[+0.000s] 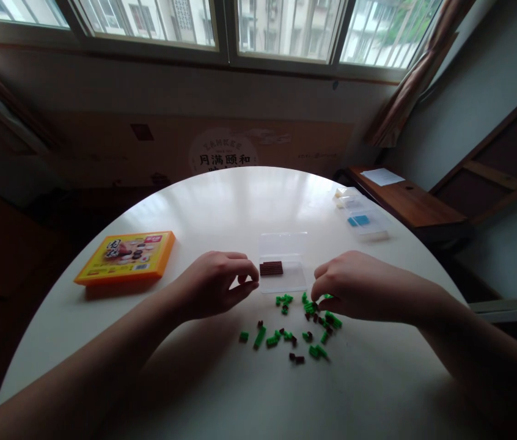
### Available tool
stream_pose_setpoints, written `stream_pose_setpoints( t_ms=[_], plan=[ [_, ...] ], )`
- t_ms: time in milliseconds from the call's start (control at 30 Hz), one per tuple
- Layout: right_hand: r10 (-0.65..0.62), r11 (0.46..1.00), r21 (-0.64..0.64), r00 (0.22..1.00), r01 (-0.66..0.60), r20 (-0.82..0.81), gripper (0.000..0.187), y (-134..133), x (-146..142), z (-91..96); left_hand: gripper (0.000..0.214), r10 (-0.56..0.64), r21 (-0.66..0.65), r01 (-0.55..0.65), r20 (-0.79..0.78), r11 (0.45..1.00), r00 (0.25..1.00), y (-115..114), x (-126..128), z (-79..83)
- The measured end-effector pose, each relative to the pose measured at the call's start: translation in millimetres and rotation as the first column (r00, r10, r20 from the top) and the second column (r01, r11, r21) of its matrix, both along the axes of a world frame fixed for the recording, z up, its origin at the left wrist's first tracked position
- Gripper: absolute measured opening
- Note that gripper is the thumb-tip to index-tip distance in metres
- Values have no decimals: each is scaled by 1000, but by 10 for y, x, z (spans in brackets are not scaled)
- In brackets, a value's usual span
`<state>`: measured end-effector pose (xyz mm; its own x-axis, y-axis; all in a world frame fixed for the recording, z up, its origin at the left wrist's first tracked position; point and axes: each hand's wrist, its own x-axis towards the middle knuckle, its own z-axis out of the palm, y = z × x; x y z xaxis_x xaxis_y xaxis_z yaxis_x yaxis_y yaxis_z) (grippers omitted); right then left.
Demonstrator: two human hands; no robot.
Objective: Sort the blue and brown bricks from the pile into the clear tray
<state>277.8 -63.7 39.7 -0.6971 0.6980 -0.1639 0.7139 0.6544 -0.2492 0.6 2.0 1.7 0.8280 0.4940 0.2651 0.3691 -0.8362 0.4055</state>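
Observation:
A shallow clear plastic box [293, 281] lies with its lid raised on the white table. Inside it, along the left side, sit dark brown toy bricks [271, 268] packed in tight rows. My left hand [219, 281] has thumb and forefinger pinched together at the box's left edge. Just right of the box, my right hand [354, 284] bends over a heap of small green and brown bricks [332, 321], its fingertips closed among them; whatever they grip is hidden. More loose bricks [260, 337] are scattered in front of the box.
An orange and yellow game box [125, 258] stands at the left of the round table [185, 379]. At the far right lies another clear plastic case [363, 214] with a blue piece inside. Beyond the table's right edge is a wooden desk [414, 198] holding paper.

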Motion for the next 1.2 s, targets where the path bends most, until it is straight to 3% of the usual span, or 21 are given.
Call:
stream_pose_setpoints(
  t_ms=[367,533,800,1200],
  plan=[
    [26,997,66,1000,-26,1,20,16,-21,-67,13,-8,-17,8,-4,1000,1000,5,9,31],
    [40,997,68,994,-34,-103,18,46,-13,0,12,-8,-27,8,-15,1000,1000,1,17,11],
    [-144,964,190,965,188,-219,15,206,14,-162,12,0,-50,-1,-27,999,1000,-9,28,-6],
    [-245,935,216,952,282,-182,17,261,-117,-416,14,-36,-30,36,-13,999,999,-3,43,-62]
  ],
)
